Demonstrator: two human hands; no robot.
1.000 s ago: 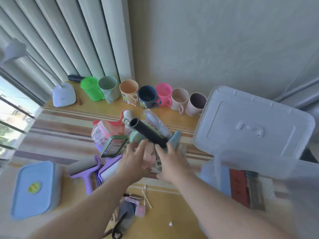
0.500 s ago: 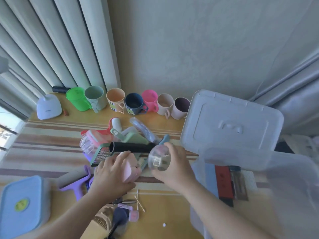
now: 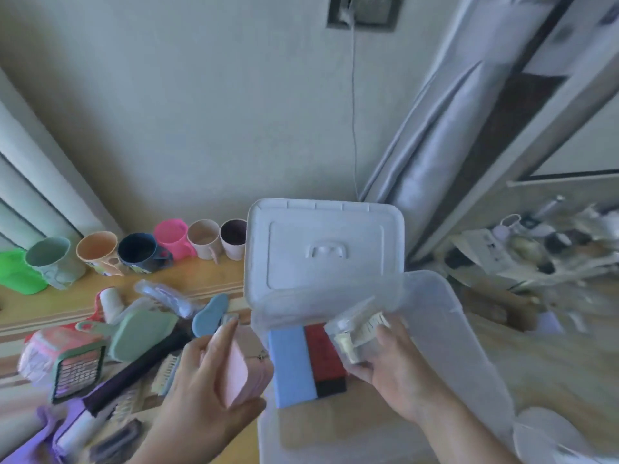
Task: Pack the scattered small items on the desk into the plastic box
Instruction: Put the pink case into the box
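The clear plastic box (image 3: 469, 333) stands open at the right of the desk, its white lid (image 3: 321, 249) leaning behind it. A blue block (image 3: 291, 366) and a red-and-black block (image 3: 326, 358) lie inside. My right hand (image 3: 392, 373) grips a small clear container (image 3: 355, 333) over the box's opening. My left hand (image 3: 201, 393) holds a pink pouch (image 3: 239, 370) just left of the box wall. Scattered items remain on the desk at left: a green grid slicer (image 3: 78, 371), a black-handled tool (image 3: 140, 365), a blue oval piece (image 3: 209, 314).
A row of coloured cups (image 3: 140, 251) lines the wall at the back left. Purple lint rollers (image 3: 67, 426) lie at the front left. A cluttered shelf (image 3: 536, 249) is at the right. A cable (image 3: 353, 112) hangs down the wall behind the lid.
Both hands lifted from the pile and moved right. The right hand carried the clear container over the box; the left hand brought the pink pouch beside it. The view swung right.
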